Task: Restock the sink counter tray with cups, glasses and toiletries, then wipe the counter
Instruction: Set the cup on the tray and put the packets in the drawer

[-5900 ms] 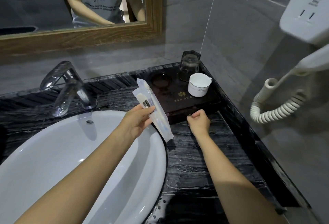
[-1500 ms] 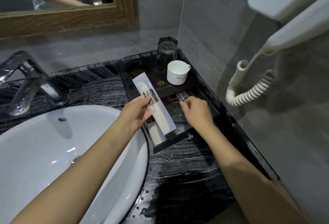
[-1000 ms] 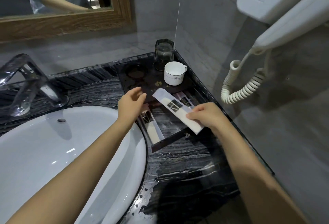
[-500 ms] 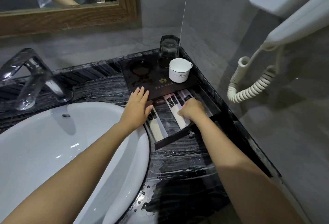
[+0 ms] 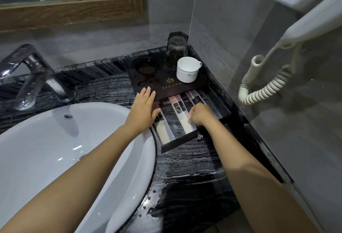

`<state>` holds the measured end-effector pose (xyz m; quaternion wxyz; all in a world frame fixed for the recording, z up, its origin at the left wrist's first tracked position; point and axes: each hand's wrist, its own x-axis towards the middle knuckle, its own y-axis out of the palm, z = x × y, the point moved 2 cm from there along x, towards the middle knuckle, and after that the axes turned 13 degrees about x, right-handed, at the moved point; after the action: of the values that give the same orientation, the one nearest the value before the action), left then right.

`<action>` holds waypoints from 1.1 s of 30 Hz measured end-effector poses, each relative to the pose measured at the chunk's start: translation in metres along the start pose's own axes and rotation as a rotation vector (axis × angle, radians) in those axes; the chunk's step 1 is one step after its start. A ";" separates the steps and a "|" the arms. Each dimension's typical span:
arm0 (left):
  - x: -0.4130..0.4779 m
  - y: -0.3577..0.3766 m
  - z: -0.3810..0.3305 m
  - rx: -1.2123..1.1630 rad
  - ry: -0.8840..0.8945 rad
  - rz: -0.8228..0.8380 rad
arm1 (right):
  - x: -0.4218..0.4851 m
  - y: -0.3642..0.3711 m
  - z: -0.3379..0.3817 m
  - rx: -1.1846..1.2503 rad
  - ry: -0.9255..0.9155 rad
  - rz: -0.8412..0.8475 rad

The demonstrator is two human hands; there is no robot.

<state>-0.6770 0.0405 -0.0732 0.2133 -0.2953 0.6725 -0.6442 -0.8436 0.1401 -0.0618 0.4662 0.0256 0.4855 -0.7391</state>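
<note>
Since a moment ago, little has changed: left hand [image 5: 144, 107] flat and spread on the tray [image 5: 166, 86]; right hand [image 5: 200, 114] curled on a packet [image 5: 180, 114] in the drawer [image 5: 182, 141]; wet black tabletop [image 5: 192, 162].

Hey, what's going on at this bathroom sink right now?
A person is restocking the tray beside the sink. Its drawer is pulled open with wrapped toiletry packets inside. The right hand is setting the middle packet in place while the left hand lies flat at the tray's edge. A white cup and a glass stand on top.

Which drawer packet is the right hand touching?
The middle packet: the right hand rests on its near end. The left packet lies by the left hand.
</note>
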 end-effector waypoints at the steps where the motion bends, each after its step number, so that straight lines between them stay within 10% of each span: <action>1: 0.000 0.000 0.000 0.002 0.001 0.000 | 0.000 0.000 0.000 0.012 0.005 0.003; 18: 0.000 0.000 -0.001 -0.011 0.000 -0.011 | -0.001 0.000 -0.003 -0.017 -0.085 0.090; 25: 0.000 0.002 -0.001 0.012 0.003 -0.015 | 0.004 -0.006 -0.005 -0.175 -0.186 -0.434; 33: 0.001 0.002 0.000 0.026 0.005 -0.014 | 0.007 -0.002 -0.013 -0.191 -0.110 -0.328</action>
<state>-0.6782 0.0402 -0.0753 0.2110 -0.2954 0.6625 -0.6552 -0.8540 0.1455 -0.0705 0.3656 -0.1384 0.5251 -0.7559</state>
